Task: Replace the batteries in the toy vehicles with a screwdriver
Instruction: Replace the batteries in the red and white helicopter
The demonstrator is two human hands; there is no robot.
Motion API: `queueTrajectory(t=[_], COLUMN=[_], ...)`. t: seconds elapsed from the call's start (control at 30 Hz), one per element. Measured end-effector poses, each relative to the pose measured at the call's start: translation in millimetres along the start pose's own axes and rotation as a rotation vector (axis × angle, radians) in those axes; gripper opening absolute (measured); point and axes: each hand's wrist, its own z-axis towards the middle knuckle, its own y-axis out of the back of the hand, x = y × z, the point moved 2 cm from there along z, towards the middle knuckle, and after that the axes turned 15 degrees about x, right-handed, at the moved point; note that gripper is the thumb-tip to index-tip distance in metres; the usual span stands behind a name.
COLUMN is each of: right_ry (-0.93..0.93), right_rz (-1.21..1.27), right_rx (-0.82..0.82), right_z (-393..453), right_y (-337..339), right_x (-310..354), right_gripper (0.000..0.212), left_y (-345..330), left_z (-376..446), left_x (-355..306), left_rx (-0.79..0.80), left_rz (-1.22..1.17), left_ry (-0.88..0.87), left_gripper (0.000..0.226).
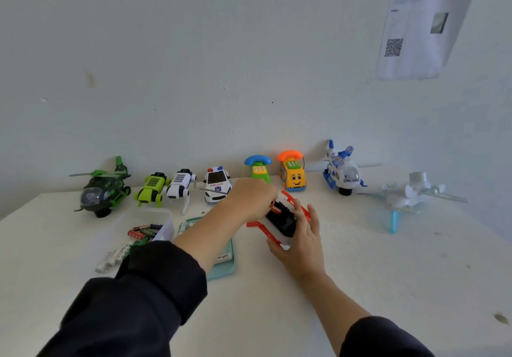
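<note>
Working on one red toy (279,218), upturned mid-table: right hand (300,241) steadies it, fingers spread; left hand (250,198) curls over its underside, contents not visible. Toy row (216,183) behind remains unopened; batteries (144,232) wait left.

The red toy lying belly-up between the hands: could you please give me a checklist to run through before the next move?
1. Red toy underside facing up: ok.
2. Right hand steadying the toy's near side: ok.
3. Left hand curled above the toy's far end, screwdriver in it: cannot tell, tool hidden.
4. Tip seated in screw: cannot tell.
5. Batteries within reach in the clear box: ok.
</note>
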Motion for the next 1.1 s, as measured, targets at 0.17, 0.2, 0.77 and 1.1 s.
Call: queueTrajectory(t=[0.17, 0.2, 0.77, 1.1], right_ry=[0.012, 0.006, -0.082, -0.085], right_rz=[-0.009, 0.0, 0.062, 0.015], right_rx=[-0.042, -0.046, 0.025, -0.001], right_z=[0.2, 0.1, -3.4, -3.3], right_y=[1.8, 2.2, 10.4, 7.2], right_x=[0.3, 0.6, 10.2, 6.8], right_gripper=[0.087, 0.085, 0.089, 0.089], left_y=[-3.0, -3.9, -34.5, 33.1], left_z=[-21.4, -27.9, -99.3, -82.7], left_x=[24.4, 34.0, 133.3, 42.9], left_rx=[-0.083, -0.086, -0.178, -0.707], left_rz=[-0.094, -0.116, -0.53, -1.107], left_ry=[0.085, 0.146, 0.708, 0.094], left_gripper=[0.018, 0.017, 0.017, 0.013])
